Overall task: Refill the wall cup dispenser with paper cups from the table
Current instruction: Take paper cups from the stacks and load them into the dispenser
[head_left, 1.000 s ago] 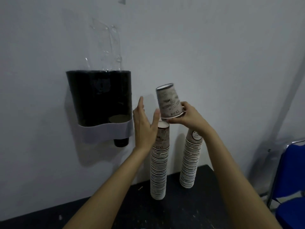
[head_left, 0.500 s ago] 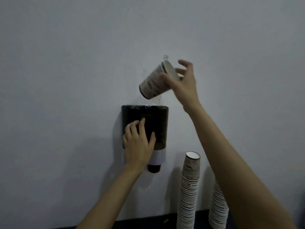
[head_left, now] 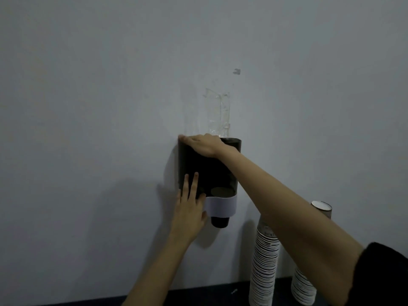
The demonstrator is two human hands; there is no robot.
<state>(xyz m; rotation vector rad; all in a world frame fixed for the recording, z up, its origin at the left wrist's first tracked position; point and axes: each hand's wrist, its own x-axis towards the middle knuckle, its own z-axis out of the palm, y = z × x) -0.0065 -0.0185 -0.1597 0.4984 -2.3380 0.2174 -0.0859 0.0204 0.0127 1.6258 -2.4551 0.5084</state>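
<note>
The dark cup dispenser (head_left: 215, 171) hangs on the pale wall, with a white band (head_left: 220, 206) across its base and a dark cup bottom (head_left: 219, 222) poking out underneath. My right hand (head_left: 204, 144) lies flat over the dispenser's top left opening, palm down; no cup shows in it. My left hand (head_left: 189, 206) presses open against the dispenser's lower left front. A cup rim (head_left: 221, 191) shows faintly inside the dispenser on the right. Two tall stacks of paper cups (head_left: 263, 266) (head_left: 304, 290) stand on the dark table, partly behind my right forearm.
Clear tape (head_left: 217, 115) sticks to the wall above the dispenser. The dark table edge (head_left: 198, 294) runs along the bottom of the view.
My right hand came down from above the dispenser onto its top left opening, and the cup it held is out of sight. My left hand slid lower on the dispenser.
</note>
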